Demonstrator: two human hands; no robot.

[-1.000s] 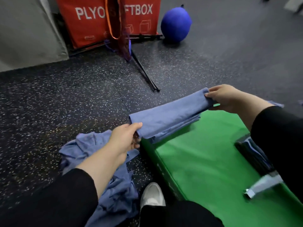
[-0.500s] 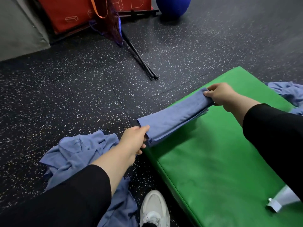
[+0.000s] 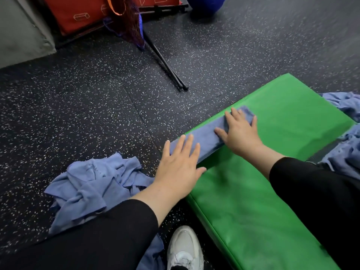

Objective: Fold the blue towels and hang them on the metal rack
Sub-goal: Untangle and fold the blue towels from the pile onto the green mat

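Main risk: the folded blue towel [image 3: 208, 142] lies right along the near-left edge of the green mat [image 3: 272, 191], so a sideways push while smoothing could slide it off onto the speckled floor [image 3: 97, 106] and undo the fold. Layers could also shear if the two palms press in different directions. Lifting it one-handed from an end would likely let it sag open. Left hand [image 3: 180, 165] lies flat, fingers straight and spread, pressing the towel's near end, heel of the palm over the mat's corner. Right hand [image 3: 238, 131] lies flat too, fingers splayed across the far end. Neither grips anything. Unfolded towels: one pile [image 3: 91, 184] on the floor to the left, more [image 3: 346, 149] at right. No metal rack in view.
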